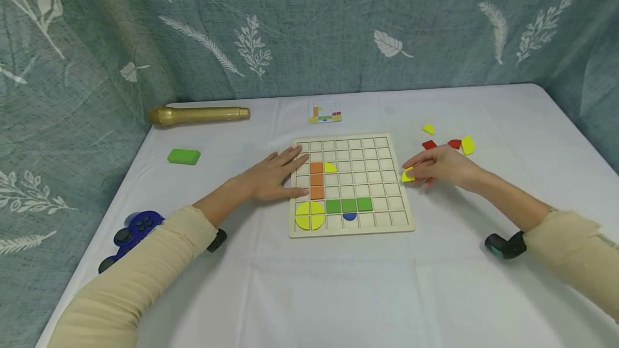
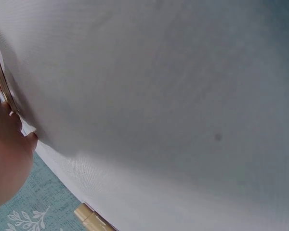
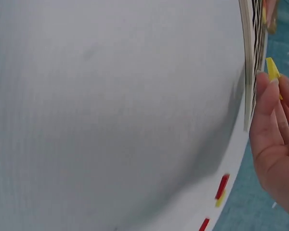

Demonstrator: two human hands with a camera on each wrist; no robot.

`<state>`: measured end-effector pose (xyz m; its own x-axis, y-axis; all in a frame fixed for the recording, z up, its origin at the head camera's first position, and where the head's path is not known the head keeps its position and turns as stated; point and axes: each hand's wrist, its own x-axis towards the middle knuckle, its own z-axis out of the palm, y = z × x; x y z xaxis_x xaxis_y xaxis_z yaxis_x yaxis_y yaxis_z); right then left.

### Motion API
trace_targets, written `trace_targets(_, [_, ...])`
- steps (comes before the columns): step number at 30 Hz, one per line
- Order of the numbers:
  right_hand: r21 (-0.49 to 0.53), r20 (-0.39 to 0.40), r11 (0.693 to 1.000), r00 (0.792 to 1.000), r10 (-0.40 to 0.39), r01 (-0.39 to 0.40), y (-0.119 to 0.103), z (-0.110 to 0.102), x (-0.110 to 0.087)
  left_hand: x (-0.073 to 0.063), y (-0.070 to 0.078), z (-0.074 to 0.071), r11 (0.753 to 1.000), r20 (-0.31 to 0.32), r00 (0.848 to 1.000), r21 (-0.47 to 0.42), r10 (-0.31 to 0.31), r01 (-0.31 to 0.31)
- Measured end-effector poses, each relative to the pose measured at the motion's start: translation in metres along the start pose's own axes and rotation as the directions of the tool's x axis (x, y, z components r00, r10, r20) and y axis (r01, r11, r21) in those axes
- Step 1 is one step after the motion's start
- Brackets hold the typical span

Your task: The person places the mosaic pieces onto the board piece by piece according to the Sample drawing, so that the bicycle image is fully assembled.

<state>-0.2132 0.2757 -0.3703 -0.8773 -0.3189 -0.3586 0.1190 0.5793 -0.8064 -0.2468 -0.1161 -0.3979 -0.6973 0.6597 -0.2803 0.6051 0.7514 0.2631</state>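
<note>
A square wooden grid board point(image 1: 360, 176) lies mid-table, holding orange squares point(image 1: 316, 179), green squares point(image 1: 348, 205), a blue half circle point(image 1: 350, 216), a yellow quarter piece point(image 1: 330, 167) and a yellow circle of quarter pieces point(image 1: 309, 215). Across the board's left edge rests my left hand point(image 1: 275, 176), fingers spread; in the left wrist view its fingertips touch the board's rim. Between thumb and fingers, my right hand point(image 1: 437, 167) pinches a yellow piece point(image 3: 273, 70) just beyond the board's right edge.
Loose yellow point(image 1: 467, 145) and red pieces point(image 1: 454, 144) lie behind my right hand. A small pattern card point(image 1: 324, 111) sits behind the board. On the left are a gold microphone point(image 1: 200, 115), a green block point(image 1: 184, 156) and a blue game controller point(image 1: 140, 228), partly hidden by my sleeve.
</note>
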Motion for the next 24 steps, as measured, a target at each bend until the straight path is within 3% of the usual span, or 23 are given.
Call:
trace_targets(10, [0.04, 0.133, 0.999, 0.991, 0.006, -0.011, -0.01, 0.029, 0.003, 0.001, 0.002, 0.0, 1.0, 0.008, 1.0, 0.002, -0.01, 0.01])
trace_targets(19, [0.01, 0.141, 0.999, 0.989, -0.052, 0.051, -0.012, 0.044, 0.003, 0.002, 0.002, -0.001, 1.0, -0.001, 1.0, 0.007, -0.018, 0.018])
trace_targets(24, [-0.083, 0.11, 0.992, 0.99, -0.089, 0.098, -0.015, 0.05, 0.001, 0.002, 0.001, 0.0, 1.0, -0.001, 1.0, 0.005, -0.014, 0.014])
